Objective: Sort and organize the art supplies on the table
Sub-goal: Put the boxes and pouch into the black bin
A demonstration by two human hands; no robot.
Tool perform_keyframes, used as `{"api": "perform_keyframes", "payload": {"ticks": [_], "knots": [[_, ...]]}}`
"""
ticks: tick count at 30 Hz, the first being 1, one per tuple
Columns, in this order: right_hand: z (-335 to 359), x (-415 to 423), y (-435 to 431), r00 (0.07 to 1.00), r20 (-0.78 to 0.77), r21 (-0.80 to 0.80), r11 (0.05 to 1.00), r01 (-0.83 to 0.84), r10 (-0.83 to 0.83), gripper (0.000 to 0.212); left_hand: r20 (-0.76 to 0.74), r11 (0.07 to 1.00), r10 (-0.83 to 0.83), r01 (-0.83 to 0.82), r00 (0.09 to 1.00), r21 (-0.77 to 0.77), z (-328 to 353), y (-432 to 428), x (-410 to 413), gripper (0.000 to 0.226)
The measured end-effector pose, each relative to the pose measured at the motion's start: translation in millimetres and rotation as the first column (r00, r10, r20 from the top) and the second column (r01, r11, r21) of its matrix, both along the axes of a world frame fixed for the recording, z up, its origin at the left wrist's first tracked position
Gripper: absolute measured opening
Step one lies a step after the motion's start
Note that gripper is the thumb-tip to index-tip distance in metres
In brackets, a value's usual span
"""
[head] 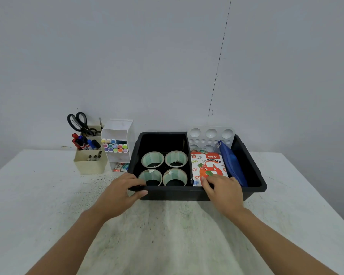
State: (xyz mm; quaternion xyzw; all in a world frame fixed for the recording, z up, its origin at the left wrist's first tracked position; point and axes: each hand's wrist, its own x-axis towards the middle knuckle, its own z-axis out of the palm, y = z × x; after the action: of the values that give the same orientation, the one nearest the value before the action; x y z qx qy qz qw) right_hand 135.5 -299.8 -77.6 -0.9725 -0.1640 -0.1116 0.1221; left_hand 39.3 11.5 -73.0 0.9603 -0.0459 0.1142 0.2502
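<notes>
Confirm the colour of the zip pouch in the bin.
Blue. The pouch sits in the black bin, right of the pastels box; head view.

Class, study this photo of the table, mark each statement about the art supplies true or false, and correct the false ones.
1. Four tape rolls sit in the black bin. True.
2. The scissors lie inside the black bin. False: they stand in the beige organizer, left of the bin.
3. The left hand grips the bin's near rim. True.
4. The blue pouch lies left of the tape rolls. False: it lies right of the oil pastels box.
</notes>
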Motion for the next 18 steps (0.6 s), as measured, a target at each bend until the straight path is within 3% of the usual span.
{"api": "perform_keyframes", "payload": {"ticks": [10, 18], "knots": [[4.2, -4.8, 4.0, 0.999, -0.007, 0.069, 0.996, 0.052, -0.051, 0.039, -0.011, 0.999, 0.022, -0.022, 1.000, -0.024, 0.5, -2.2, -0.1, 0.027], [9.9, 4.1, -9.7, 0.999, -0.054, 0.313, 0.950, 0.011, 0.006, 0.016, -0.028, 0.999, 0.026, -0.026, 0.999, -0.020, -1.4, -2.6, 3.8, 0.029]]}}
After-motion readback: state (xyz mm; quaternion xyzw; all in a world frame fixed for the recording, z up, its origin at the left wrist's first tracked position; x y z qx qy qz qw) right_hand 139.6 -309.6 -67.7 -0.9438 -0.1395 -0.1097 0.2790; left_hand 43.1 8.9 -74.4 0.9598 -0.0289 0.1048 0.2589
